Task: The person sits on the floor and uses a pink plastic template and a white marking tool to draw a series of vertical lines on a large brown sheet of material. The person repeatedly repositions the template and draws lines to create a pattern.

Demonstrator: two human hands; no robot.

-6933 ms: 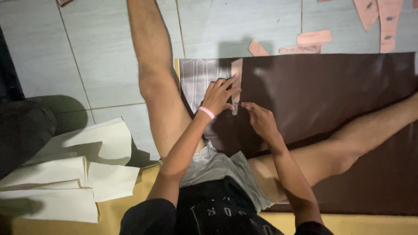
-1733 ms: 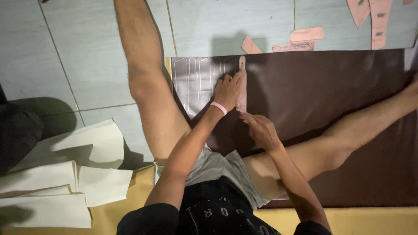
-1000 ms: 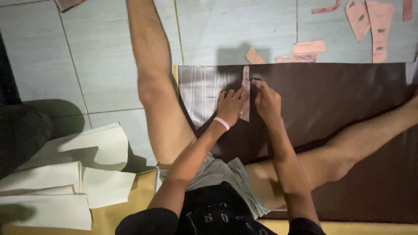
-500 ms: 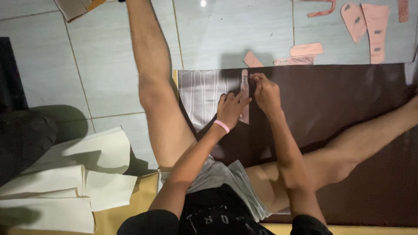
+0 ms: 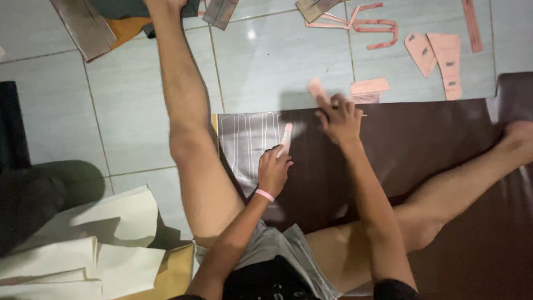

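Item: 1 seated person, legs spread on a pale tiled floor point(image 5: 139, 116), viewed from above by the head camera.

Left hand point(image 5: 273, 169): pink wristband point(image 5: 265, 195) at the wrist; fingertips pressed on the lower end of a narrow pink template strip point(image 5: 286, 139); fingers together, pinning it flat rather than closed round it.

Template strip: lying upright on the dark brown sheet point(image 5: 422, 144), at the right edge of the patch of pale traced outlines point(image 5: 250, 133) near the sheet's upper left corner.

Right hand point(image 5: 340, 118): blurred, at the sheet's upper edge, well apart from the left hand; a thin stick-like tool point(image 5: 362, 115) shows at its fingers, and a small pink piece point(image 5: 316, 88) lies just above it; fingers bunched, but what they clamp cannot be told.

Brown sheet: spread under both legs, reaching the right border of the view.

Loose pieces on the tiles beyond the sheet: 1 pink oblong point(image 5: 370, 85); 2 pink wedge shapes point(image 5: 436, 53) with dark marks; 1 open pink outline frame point(image 5: 361, 19); 1 long pink strip point(image 5: 471, 25) at upper right.

Top edge: grey and tan sheet offcuts point(image 5: 83, 25) by the foot.

Lower left: stack of cream sheets point(image 5: 94, 239), partly curled; a yellow-tan sheet point(image 5: 166, 272) beneath; a dark bundle point(image 5: 28, 205) beside them.

No containers or packages in view.
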